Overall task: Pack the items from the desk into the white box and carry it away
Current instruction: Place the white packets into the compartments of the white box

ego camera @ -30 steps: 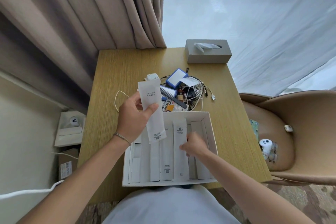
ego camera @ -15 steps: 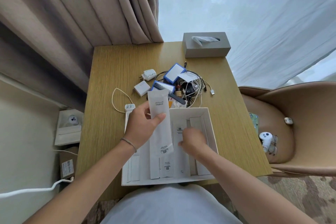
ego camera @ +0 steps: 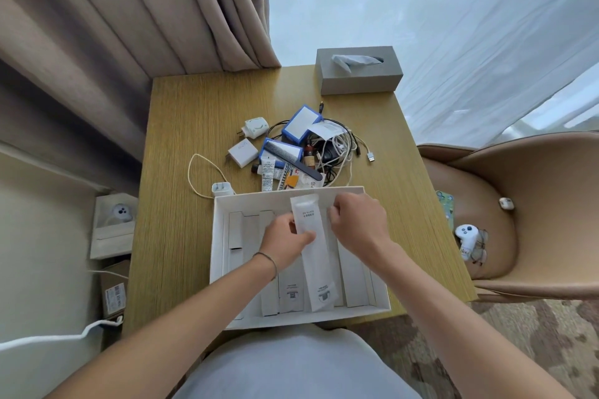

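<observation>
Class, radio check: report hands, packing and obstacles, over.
Left hand pinches white packet over white box. Right hand curled beside the packet, contact unclear. Cables, comb, chargers unpacked. No obstruction.

A single wide-angle view looks from the person's head steeply down and forward onto the counter [ego camera: 181,126]. The white box [ego camera: 217,236] lies close below at the near edge, the curtain [ego camera: 136,10] far left, the chair [ego camera: 534,204] right.

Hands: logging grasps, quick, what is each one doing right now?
Left hand: pinching the white packet over the white box.
Right hand: fingers curled; contents cannot be told.
</observation>
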`<state>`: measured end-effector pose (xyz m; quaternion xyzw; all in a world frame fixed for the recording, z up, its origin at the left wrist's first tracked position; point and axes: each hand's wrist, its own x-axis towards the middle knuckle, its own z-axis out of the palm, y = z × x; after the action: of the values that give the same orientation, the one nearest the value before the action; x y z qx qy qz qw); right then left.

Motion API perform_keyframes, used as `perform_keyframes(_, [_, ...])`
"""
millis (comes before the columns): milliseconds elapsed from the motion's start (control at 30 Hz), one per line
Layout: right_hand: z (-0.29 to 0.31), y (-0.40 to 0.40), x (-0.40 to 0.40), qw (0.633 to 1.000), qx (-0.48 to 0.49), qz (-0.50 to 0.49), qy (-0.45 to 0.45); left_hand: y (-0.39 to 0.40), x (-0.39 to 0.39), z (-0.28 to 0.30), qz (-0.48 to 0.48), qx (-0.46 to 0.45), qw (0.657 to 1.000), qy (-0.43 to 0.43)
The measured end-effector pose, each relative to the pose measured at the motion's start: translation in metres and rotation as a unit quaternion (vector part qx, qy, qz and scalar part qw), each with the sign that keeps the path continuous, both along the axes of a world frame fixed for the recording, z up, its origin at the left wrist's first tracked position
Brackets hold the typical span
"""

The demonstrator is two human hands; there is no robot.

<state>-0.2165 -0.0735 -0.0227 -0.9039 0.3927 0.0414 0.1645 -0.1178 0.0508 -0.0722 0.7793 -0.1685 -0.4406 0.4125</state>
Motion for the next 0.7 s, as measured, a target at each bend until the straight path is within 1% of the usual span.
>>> perform_keyframes(133, [0.003, 0.001, -0.007, 1.000, 0.013, -0.021, -0.018, -0.012, -0.007, -0.019, -0.005, 0.026, 1.000, 0.015])
perform_keyframes(433, [0.003, 0.003, -0.020, 0.998, 0.046, -0.027, -0.042, -0.038, -0.021, -0.048, -0.017, 0.097, 0.995, -0.026])
perform_keyframes(567, [0.003, 0.003, -0.022, 0.997, 0.047, -0.037, -0.052, -0.041, -0.019, -0.052, -0.072, 0.148, 0.982, -0.090])
perform_keyframes(700, [0.003, 0.003, -0.021, 0.996, 0.052, -0.041, -0.055, -0.043, -0.017, -0.052, -0.138, 0.173, 0.963, -0.153])
